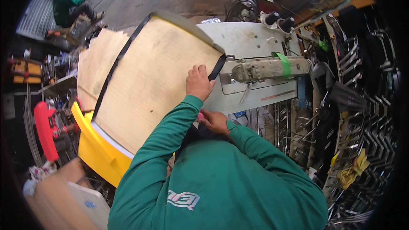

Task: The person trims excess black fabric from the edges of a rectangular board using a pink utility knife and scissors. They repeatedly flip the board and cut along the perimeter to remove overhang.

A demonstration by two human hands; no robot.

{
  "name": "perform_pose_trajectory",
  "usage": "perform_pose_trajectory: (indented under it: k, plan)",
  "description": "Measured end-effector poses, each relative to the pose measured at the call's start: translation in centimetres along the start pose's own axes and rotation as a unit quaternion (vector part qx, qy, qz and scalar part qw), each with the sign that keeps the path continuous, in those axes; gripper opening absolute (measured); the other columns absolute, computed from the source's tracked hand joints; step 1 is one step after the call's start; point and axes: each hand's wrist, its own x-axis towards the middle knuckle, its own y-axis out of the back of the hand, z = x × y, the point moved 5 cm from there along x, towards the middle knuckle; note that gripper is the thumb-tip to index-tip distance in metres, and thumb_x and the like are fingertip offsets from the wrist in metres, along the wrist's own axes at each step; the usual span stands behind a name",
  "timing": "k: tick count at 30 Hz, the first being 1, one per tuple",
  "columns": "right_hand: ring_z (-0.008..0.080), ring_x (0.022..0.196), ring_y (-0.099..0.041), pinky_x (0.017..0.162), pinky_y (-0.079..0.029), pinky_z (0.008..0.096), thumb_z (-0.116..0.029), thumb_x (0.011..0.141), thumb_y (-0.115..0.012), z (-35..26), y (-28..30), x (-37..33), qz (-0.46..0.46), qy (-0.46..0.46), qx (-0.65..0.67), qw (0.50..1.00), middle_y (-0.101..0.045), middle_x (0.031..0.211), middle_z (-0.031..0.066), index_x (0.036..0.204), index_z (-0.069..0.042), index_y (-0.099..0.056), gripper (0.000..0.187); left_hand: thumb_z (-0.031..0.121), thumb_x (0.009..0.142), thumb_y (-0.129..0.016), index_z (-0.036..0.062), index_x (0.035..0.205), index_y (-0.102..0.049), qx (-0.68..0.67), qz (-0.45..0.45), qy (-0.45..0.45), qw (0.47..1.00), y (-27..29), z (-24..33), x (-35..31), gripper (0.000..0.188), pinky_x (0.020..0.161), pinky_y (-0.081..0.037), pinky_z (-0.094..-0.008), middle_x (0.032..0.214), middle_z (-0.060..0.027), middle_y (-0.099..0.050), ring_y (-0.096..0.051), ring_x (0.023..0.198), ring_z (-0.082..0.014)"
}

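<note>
A large light wooden panel (149, 72), edged along two sides with a black strip (111, 70), lies tilted in front of me. My left hand (199, 84) rests on its right part, close to the black edging, with fingers laid on the wood. Just below, my right hand (216, 122) is closed around a small pink thing (200, 116); most of it is hidden by the fingers and my left sleeve. The panel's right corner meets the head of what looks like a sewing machine (272, 69), its arm wrapped with green tape, set in a pale table (251, 34).
Two dark thread cones (279, 20) stand behind the machine. A yellow curved piece (102, 153) lies under the panel's near left edge, beside a red tool-like object (46, 130). Many metal tools (379, 119) hang at right. Another person (70, 6) sits far left.
</note>
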Motion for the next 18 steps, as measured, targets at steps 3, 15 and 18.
perform_pose_trajectory:
  k: [3, 15, 18]
  plan:
    - [0.0493, 0.101, -0.074, 0.088, -0.056, 0.0578, -0.059, 0.108, -0.060, -0.8, 0.6, -1.7, 0.037, -0.028, 0.046, 0.998, -0.078, 0.106, 0.0237, 0.143, -0.015, -0.063, 0.056, 0.040, 0.087, -0.088, 0.0071, 0.125, -0.067, 0.009, -0.170, 0.033, 0.985, -3.2, -0.7, 2.2, 0.055, 0.094, -0.058, -0.0496, 0.118, -0.0192, -0.074, -0.074, 0.110, -0.0395]
    - [0.0453, 0.094, -0.076, 0.083, -0.058, 0.0542, -0.055, 0.108, -0.064, 6.7, 2.6, -7.2, 0.259, -0.168, 0.183, 0.933, -0.078, 0.097, 0.0218, 0.142, -0.014, -0.065, 0.053, 0.053, 0.094, -0.076, 0.0118, 0.076, -0.075, 0.102, -0.336, -0.233, 0.907, -2.8, 1.4, 9.1, 0.045, 0.092, -0.042, -0.0481, 0.071, -0.0093, -0.072, -0.070, 0.079, -0.0323]
    - [0.0447, 0.094, -0.076, 0.082, -0.058, 0.0527, -0.053, 0.109, -0.064, 7.6, 2.8, -7.0, 0.317, -0.177, 0.225, 0.904, -0.078, 0.098, 0.0219, 0.141, -0.013, -0.065, 0.051, 0.050, 0.093, -0.077, 0.0104, 0.068, -0.069, 0.069, -0.334, -0.242, 0.908, -3.4, 0.3, 9.3, 0.047, 0.092, -0.041, -0.0472, 0.064, -0.0081, -0.066, -0.066, 0.072, -0.0310]
